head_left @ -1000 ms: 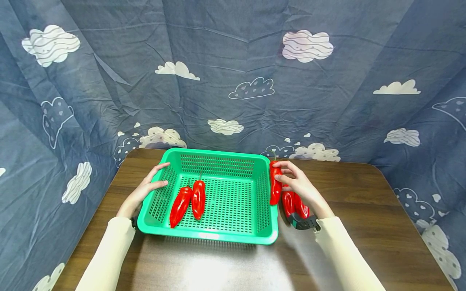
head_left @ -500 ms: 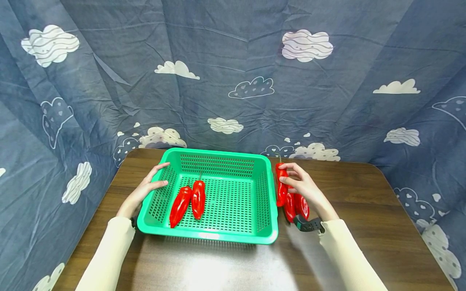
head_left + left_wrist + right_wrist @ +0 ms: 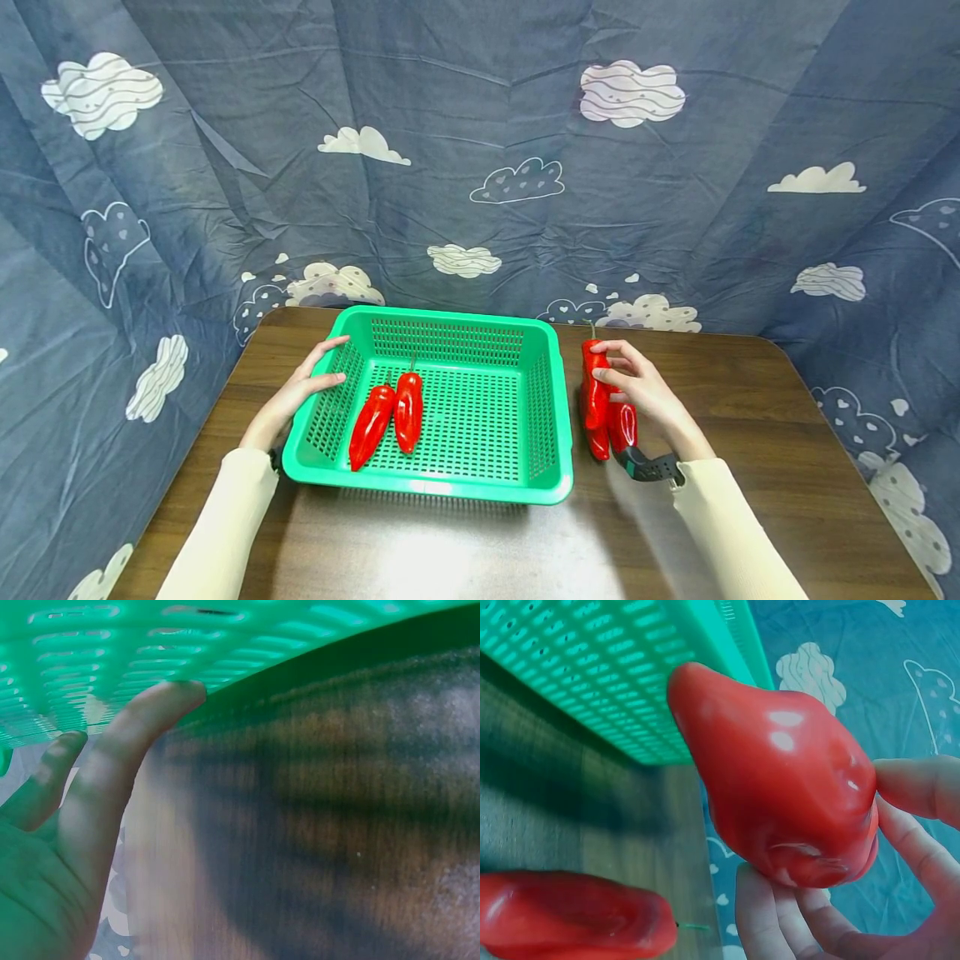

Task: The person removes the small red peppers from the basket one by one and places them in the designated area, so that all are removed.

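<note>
We see basket (image 3: 427, 487): green, rectangular, slotted, upright. Inside, toward its left end: slanted pepper (image 3: 371, 427) beside straighter pepper (image 3: 408, 413), both glossy red, stems toward basket's far wall. Right of basket, apart from it: held pepper (image 3: 596, 404), glossy red, pinched in right hand (image 3: 648, 392), stem pointing same way. Also right of basket, we find half-hidden pepper (image 3: 599, 445) overlapped by held one, and outer pepper (image 3: 624, 425) farther from basket.

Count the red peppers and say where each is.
5: one pepper and a second in the green basket, a third in the right hand, a fourth and a fifth, both partly covered, on the table. More may be hidden.
</note>
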`<state>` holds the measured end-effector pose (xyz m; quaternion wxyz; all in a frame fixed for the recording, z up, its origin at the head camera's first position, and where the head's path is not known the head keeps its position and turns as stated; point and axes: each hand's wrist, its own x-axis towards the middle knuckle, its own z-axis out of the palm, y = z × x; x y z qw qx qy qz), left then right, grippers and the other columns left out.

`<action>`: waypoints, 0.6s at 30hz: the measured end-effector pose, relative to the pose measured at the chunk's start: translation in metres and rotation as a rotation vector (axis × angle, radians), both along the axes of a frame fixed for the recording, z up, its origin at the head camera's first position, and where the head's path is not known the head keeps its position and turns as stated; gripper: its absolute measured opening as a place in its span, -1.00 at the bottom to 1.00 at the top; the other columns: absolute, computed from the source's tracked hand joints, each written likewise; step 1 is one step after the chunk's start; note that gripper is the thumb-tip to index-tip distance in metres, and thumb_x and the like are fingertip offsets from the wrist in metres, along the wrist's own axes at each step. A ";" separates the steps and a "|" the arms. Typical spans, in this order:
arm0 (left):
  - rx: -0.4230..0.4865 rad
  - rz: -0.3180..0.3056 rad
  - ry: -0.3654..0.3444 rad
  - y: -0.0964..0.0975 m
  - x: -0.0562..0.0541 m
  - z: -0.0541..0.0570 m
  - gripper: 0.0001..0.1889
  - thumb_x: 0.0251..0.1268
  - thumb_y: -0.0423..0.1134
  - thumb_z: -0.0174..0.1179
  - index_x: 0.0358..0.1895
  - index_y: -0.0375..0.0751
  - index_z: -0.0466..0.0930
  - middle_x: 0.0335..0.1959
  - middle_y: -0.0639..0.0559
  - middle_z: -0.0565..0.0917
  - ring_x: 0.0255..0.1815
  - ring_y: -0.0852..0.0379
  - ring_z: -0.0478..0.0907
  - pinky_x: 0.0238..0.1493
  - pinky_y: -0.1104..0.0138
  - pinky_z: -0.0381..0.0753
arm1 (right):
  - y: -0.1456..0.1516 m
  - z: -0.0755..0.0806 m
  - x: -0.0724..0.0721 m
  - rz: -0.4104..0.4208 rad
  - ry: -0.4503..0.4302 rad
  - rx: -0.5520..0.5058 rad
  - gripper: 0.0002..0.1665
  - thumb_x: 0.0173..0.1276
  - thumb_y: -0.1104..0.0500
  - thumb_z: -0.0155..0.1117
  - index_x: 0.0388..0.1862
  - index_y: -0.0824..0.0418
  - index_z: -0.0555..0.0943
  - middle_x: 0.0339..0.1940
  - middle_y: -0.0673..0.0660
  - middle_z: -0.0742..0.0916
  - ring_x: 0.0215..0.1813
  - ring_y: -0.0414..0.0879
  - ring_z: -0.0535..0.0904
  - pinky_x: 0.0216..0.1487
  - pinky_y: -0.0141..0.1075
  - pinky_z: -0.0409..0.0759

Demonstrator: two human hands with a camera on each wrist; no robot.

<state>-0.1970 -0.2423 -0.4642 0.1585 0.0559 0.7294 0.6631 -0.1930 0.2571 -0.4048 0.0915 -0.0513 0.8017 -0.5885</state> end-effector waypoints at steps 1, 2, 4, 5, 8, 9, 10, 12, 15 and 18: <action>-0.001 -0.002 0.001 0.000 0.000 0.000 -0.36 0.42 -0.19 0.03 0.49 0.16 0.02 0.44 -0.10 -0.06 0.06 -0.21 0.42 -0.09 0.06 0.52 | 0.001 0.000 0.000 -0.003 -0.003 0.003 -0.54 0.41 0.28 0.11 0.24 0.32 0.32 0.13 0.45 0.43 -0.13 -0.08 0.53 -0.22 -0.18 0.60; -0.003 -0.003 0.002 0.000 0.000 0.000 -0.36 0.42 -0.19 0.03 0.50 0.15 0.01 0.45 -0.10 -0.06 0.06 -0.22 0.41 -0.09 0.07 0.52 | 0.003 -0.001 0.001 -0.006 -0.004 0.005 -0.55 0.41 0.28 0.11 0.24 0.32 0.32 0.13 0.45 0.43 -0.14 -0.08 0.54 -0.22 -0.18 0.60; -0.002 -0.001 -0.005 0.000 -0.001 -0.001 -0.35 0.43 -0.21 0.03 0.50 0.13 -0.01 0.45 -0.10 -0.07 0.08 -0.25 0.39 -0.08 0.05 0.52 | 0.005 -0.001 0.002 -0.007 0.002 0.006 -0.55 0.41 0.27 0.11 0.24 0.32 0.32 0.12 0.45 0.44 -0.17 -0.08 0.55 -0.24 -0.18 0.60; -0.005 0.000 -0.003 0.001 -0.001 -0.001 -0.35 0.43 -0.21 0.02 0.51 0.12 -0.02 0.46 -0.09 -0.08 0.08 -0.26 0.38 -0.08 0.06 0.52 | 0.006 -0.001 0.002 -0.009 0.003 0.013 -0.55 0.41 0.26 0.12 0.24 0.31 0.33 0.12 0.45 0.45 -0.17 -0.08 0.55 -0.24 -0.18 0.60; 0.002 -0.003 -0.006 0.001 -0.001 0.000 -0.34 0.44 -0.22 0.02 0.51 0.11 -0.04 0.46 -0.10 -0.08 0.08 -0.28 0.39 -0.09 0.05 0.52 | 0.009 -0.002 0.003 -0.012 0.010 0.024 -0.55 0.41 0.25 0.12 0.24 0.31 0.33 0.11 0.46 0.46 -0.17 -0.07 0.56 -0.24 -0.18 0.60; 0.005 -0.003 -0.009 0.001 -0.001 0.000 -0.34 0.44 -0.22 0.02 0.51 0.11 -0.04 0.46 -0.10 -0.07 0.08 -0.28 0.39 -0.09 0.04 0.52 | 0.010 -0.002 0.004 -0.013 0.010 0.027 -0.55 0.41 0.25 0.12 0.24 0.31 0.33 0.11 0.46 0.46 -0.17 -0.07 0.56 -0.23 -0.19 0.60; 0.009 -0.004 -0.012 0.001 -0.001 0.000 -0.34 0.44 -0.21 0.02 0.51 0.11 -0.04 0.45 -0.11 -0.07 0.08 -0.28 0.40 -0.09 0.03 0.52 | 0.012 -0.002 0.004 -0.015 0.010 0.033 -0.55 0.41 0.25 0.12 0.24 0.31 0.33 0.12 0.46 0.46 -0.15 -0.09 0.55 -0.23 -0.20 0.60; 0.013 -0.005 -0.020 0.001 0.000 0.001 -0.35 0.43 -0.19 0.03 0.51 0.15 -0.02 0.44 -0.12 -0.05 0.05 -0.26 0.43 -0.10 0.03 0.54 | 0.014 -0.003 0.004 -0.018 0.014 0.039 -0.56 0.41 0.25 0.11 0.23 0.32 0.34 0.11 0.47 0.47 -0.14 -0.11 0.55 -0.23 -0.22 0.60; 0.023 0.000 -0.038 0.001 0.000 0.000 -0.35 0.43 -0.18 0.04 0.50 0.17 0.00 0.42 -0.14 -0.01 0.04 -0.26 0.44 -0.11 0.01 0.54 | 0.018 -0.004 0.005 -0.018 0.021 0.035 -0.56 0.41 0.27 0.11 0.22 0.34 0.33 0.11 0.48 0.47 -0.15 -0.15 0.55 -0.25 -0.22 0.61; 0.034 0.002 -0.054 0.001 0.000 0.000 -0.36 0.43 -0.17 0.04 0.49 0.20 0.00 0.40 -0.16 0.02 0.04 -0.28 0.45 -0.11 -0.01 0.55 | 0.022 -0.004 0.006 -0.019 0.025 0.038 -0.55 0.41 0.26 0.10 0.22 0.34 0.32 0.12 0.47 0.46 -0.12 -0.19 0.53 -0.24 -0.20 0.61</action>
